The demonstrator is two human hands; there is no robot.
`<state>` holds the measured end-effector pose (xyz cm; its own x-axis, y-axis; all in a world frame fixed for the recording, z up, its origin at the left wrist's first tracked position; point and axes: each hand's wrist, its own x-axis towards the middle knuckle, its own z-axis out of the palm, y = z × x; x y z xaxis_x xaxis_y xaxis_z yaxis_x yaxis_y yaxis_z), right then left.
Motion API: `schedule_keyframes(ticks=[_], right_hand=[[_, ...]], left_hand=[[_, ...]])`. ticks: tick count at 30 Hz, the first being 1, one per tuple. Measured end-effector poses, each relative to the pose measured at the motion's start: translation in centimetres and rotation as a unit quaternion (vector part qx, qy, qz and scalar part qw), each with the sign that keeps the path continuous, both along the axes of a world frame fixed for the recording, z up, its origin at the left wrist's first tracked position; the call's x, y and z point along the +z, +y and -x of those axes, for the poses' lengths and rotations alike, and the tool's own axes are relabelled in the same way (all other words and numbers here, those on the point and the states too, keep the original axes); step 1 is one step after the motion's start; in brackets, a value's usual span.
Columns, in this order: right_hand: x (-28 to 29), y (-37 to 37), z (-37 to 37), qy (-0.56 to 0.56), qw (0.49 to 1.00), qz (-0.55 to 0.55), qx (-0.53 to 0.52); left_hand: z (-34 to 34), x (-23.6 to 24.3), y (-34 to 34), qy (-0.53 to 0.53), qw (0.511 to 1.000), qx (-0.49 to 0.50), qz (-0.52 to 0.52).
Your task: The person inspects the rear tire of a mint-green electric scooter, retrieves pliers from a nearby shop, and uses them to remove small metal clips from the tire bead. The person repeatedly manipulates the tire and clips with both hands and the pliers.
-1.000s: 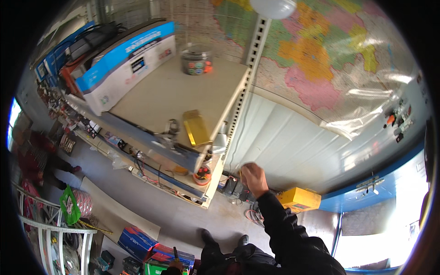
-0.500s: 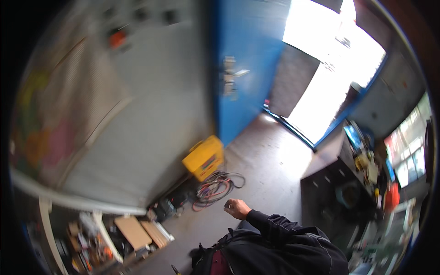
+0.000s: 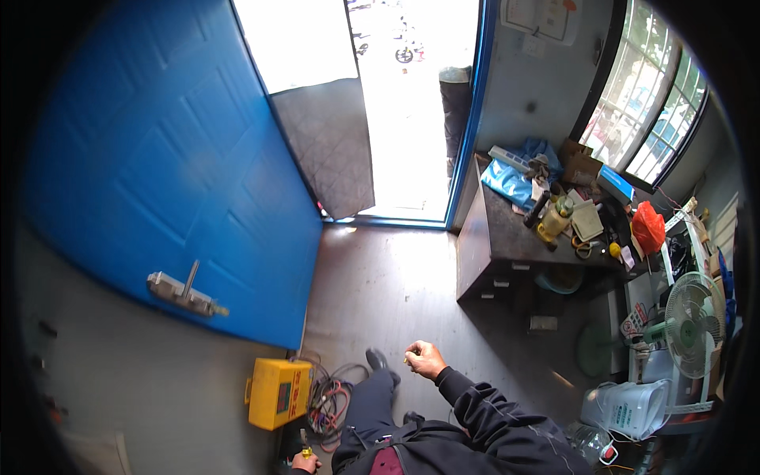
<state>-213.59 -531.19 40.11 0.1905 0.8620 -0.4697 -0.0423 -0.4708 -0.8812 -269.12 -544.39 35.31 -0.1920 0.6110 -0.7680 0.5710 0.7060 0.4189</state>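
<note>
My right hand [image 3: 427,361] is held out ahead of my body, its fingers curled together. A small dark and yellowish bit shows at the fingertips, too small to name. At the lower edge, my left hand [image 3: 304,464] is closed round a small yellow-handled tool [image 3: 305,451] with a metal end pointing up; its exact kind is unclear. Just beyond that hand, a yellow box-shaped machine [image 3: 279,393] stands on the floor by the wall. Coiled black and red cables [image 3: 328,402] lie beside it, next to my leg.
A blue door [image 3: 182,158] stands open on the left, with a quilted grey curtain [image 3: 324,142] in the bright doorway. At right, a cluttered dark desk [image 3: 507,237] stands under a barred window. Nearer are a fan [image 3: 693,324] and a white plastic jug [image 3: 629,408].
My view has swung right, so the doorway, desk and fan now show more fully. My left hand with the yellow-handled tool has come into view. My right hand stays held out, fingers curled.
</note>
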Motion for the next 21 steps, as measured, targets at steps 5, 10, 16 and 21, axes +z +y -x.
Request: schedule_keyframes(ticks=[5, 10, 16, 21], right_hand=[[-0.7, 13.0, -7.4, 0.03, 0.995, -0.009, -0.093], [2.7, 23.5, -16.9, -0.007, 0.985, 0.047, -0.166], [6.6, 35.8, -23.3, 0.024, 0.982, 0.02, -0.189], [6.8, 49.6, -27.6, 0.1, 0.987, -0.041, -0.115]], left_hand=[[-8.1, 0.9, 21.7, 0.022, 0.992, -0.117, -0.044], [-22.1, 3.3, 46.5, -0.051, 0.973, -0.202, -0.096], [-46.5, 12.2, 71.2, -0.246, 0.908, -0.291, -0.176], [-64.5, 16.7, 83.3, -0.412, 0.841, -0.329, -0.12]])
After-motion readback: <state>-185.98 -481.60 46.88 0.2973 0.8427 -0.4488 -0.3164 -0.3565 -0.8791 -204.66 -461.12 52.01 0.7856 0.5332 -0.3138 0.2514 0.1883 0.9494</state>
